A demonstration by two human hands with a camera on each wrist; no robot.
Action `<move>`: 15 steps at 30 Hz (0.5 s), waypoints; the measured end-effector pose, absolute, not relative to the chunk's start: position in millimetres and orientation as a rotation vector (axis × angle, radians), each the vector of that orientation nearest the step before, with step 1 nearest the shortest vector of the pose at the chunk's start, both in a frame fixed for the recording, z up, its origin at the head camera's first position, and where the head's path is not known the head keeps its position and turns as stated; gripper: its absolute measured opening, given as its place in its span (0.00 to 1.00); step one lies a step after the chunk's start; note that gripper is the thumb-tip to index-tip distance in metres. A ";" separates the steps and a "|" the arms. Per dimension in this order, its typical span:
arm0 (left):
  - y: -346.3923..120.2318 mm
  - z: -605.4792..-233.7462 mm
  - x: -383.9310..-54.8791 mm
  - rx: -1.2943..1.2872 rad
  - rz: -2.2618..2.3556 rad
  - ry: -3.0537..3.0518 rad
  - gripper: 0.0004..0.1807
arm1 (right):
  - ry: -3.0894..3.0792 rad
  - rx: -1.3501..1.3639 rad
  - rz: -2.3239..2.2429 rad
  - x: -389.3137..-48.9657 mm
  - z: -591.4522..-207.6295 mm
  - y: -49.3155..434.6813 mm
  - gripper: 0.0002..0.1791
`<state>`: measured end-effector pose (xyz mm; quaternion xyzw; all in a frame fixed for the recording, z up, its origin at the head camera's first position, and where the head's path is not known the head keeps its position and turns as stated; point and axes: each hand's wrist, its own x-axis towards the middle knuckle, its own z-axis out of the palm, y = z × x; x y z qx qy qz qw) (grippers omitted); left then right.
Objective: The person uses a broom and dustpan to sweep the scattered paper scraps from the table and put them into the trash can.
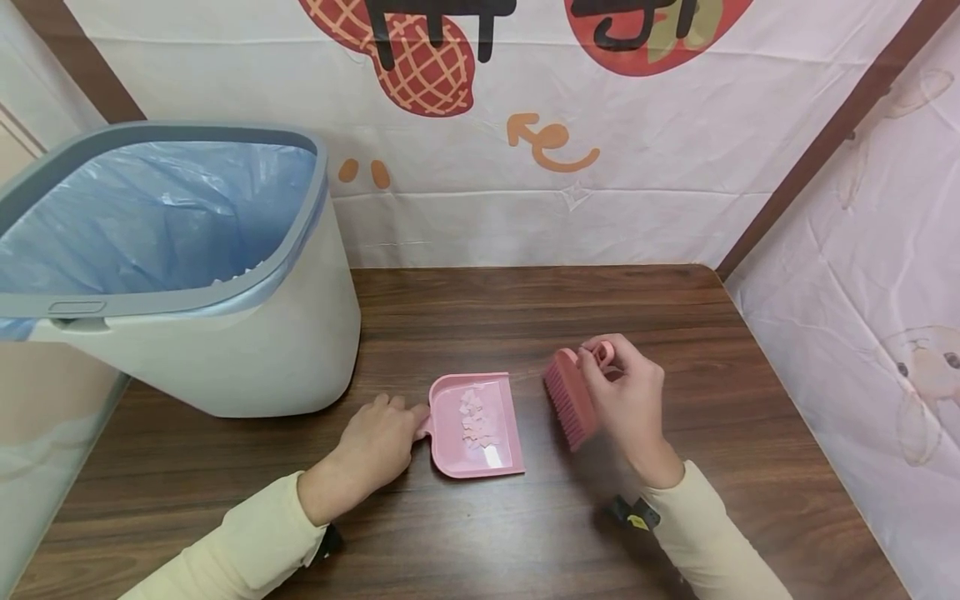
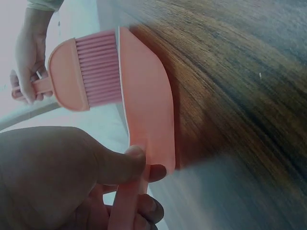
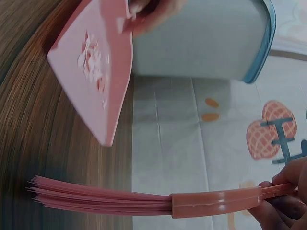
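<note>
A pink dustpan lies on the wooden table, its wide edge facing right. Small white paper scraps are gathered in the middle of its pan. My left hand grips the dustpan's short handle, thumb on top and fingers curled beneath. To the right of the pan, my right hand pinches the handle of a pink hand brush. The brush's bristles point down at the tabletop, apart from the pan's front edge.
A white trash bin with a grey-blue rim and blue liner bag stands at the left. More white bits show at the liner's near side. A printed cloth hangs behind the wooden table, another at the right.
</note>
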<state>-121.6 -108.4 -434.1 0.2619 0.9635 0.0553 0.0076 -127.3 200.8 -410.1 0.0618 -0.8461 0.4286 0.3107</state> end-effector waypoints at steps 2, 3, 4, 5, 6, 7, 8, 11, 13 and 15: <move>-109.0 -435.3 -121.8 0.821 0.177 3.017 0.04 | -2.241 0.131 1.119 -126.1 -410.8 208.3 0.02; -109.3 -435.8 -121.8 0.824 0.179 3.019 0.05 | -2.242 0.116 1.113 -125.3 -411.1 211.7 0.02; -109.6 -436.4 -121.8 0.828 0.180 3.022 0.05 | -2.243 0.101 1.108 -124.6 -411.4 215.2 0.03; -109.9 -436.8 -121.7 0.832 0.184 3.026 0.05 | -2.243 0.089 1.105 -124.0 -411.8 218.6 0.03; -110.2 -437.3 -121.5 0.835 0.186 3.029 0.05 | -2.243 0.080 1.102 -123.2 -412.1 221.8 0.03; -110.6 -437.8 -121.3 0.840 0.190 3.033 0.05 | -2.242 0.071 1.102 -122.5 -412.9 225.1 0.04; -111.0 -438.3 -121.1 0.844 0.195 3.036 0.05 | -2.240 0.061 1.101 -121.9 -413.6 228.1 0.04; -112.2 -439.2 -120.3 0.853 0.208 3.042 0.05 | -2.228 0.032 1.099 -119.7 -414.7 235.6 0.03; -112.9 -440.0 -119.8 0.854 0.216 3.042 0.05 | -2.221 0.010 1.096 -118.4 -415.1 239.7 0.02; -113.3 -440.2 -119.0 0.849 0.221 3.038 0.05 | -2.216 -0.010 1.080 -116.8 -414.7 243.2 0.01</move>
